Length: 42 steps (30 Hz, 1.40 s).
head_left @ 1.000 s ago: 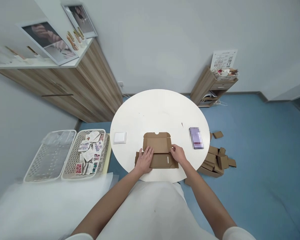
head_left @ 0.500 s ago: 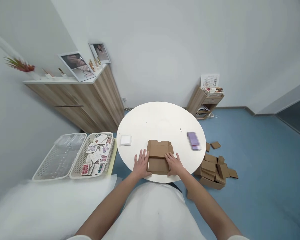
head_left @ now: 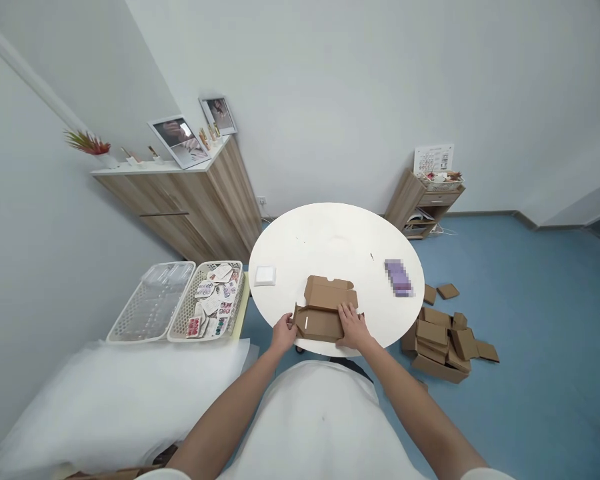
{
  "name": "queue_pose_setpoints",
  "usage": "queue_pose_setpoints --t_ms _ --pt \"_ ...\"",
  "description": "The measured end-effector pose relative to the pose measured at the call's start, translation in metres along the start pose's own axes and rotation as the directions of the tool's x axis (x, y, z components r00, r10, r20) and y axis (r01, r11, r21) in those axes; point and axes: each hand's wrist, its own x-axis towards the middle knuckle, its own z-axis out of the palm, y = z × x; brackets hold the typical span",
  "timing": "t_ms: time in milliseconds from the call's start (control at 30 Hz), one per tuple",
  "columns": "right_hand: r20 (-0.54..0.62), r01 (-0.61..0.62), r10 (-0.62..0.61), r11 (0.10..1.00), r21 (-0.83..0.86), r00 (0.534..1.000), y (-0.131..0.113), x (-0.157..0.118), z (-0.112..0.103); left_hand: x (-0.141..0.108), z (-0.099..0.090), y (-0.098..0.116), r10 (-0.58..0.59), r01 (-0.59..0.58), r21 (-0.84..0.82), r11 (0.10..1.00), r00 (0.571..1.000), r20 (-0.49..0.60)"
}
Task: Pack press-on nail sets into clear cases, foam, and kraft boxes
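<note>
A brown cardboard mailer box (head_left: 325,325) lies unfolded near the front edge of the white round table (head_left: 325,233). Its lid panel spreads away from me, and its left side flap stands up. My left hand (head_left: 283,333) is closed at that flap, fingertips pinching its edge. Across the box's right side lies my right hand (head_left: 353,327), fingers stretched out and pressing on the cardboard. A small white square packet (head_left: 265,275) sits to the left on the table. At the right is a blurred-out purple item (head_left: 399,277).
White baskets, one with clear plastic cases (head_left: 153,300) and one with printed cards (head_left: 213,300), stand left of the table. Folded cardboard boxes (head_left: 435,340) are heaped on the floor at right. Behind are a wooden cabinet (head_left: 190,207) and a small shelf unit (head_left: 420,203).
My left hand has gone from lying flat beside the box to pinching its left flap, which is now raised. My right hand stays on the right side. The view has shifted slightly left.
</note>
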Motion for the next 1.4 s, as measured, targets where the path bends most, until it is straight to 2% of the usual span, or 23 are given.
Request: queue_pose_setpoints --t_ms 100,200,433,567,833,967,1133,1333,1400 --pt "-0.027 -0.034 0.035 0.999 0.039 0.999 -0.006 -0.001 0.002 -0.003 -0.005 0.004 0.094 -0.096 -0.037 0.995 0.994 -0.052" --pt "-0.040 -0.042 0.043 0.998 0.042 0.998 -0.009 -0.001 0.002 -0.006 -0.009 0.006 0.134 -0.145 -0.107 0.984 0.985 -0.104" --pt "-0.063 -0.067 0.066 0.997 -0.024 0.996 -0.016 0.002 -0.002 -0.010 -0.009 0.011 0.145 -0.166 -0.153 0.974 0.980 -0.139" --pt "-0.081 -0.018 0.015 0.999 -0.041 0.997 -0.024 0.005 -0.001 -0.013 -0.002 0.013 0.139 -0.159 -0.193 0.968 0.984 -0.111" --pt "-0.006 0.006 -0.007 0.997 -0.073 1.000 -0.027 0.008 0.000 -0.018 0.008 0.004 0.177 -0.177 -0.017 0.984 0.984 -0.023" --pt "0.061 0.071 -0.065 0.992 -0.108 0.996 -0.023 0.004 -0.003 -0.012 0.010 0.000 0.104 -0.104 0.034 0.994 0.995 -0.006" --pt "0.097 0.167 -0.156 0.979 -0.119 0.983 -0.020 -0.005 -0.004 0.001 0.009 0.003 0.000 -0.014 0.219 0.976 0.998 0.065" --pt "0.110 0.179 -0.169 0.980 -0.089 0.979 -0.021 -0.009 -0.004 0.007 0.007 0.013 -0.016 -0.022 0.395 0.918 0.996 0.091" --pt "0.108 0.175 -0.164 0.979 -0.101 0.980 -0.018 -0.009 -0.004 0.005 0.005 0.013 0.035 -0.070 0.359 0.931 0.994 0.104"
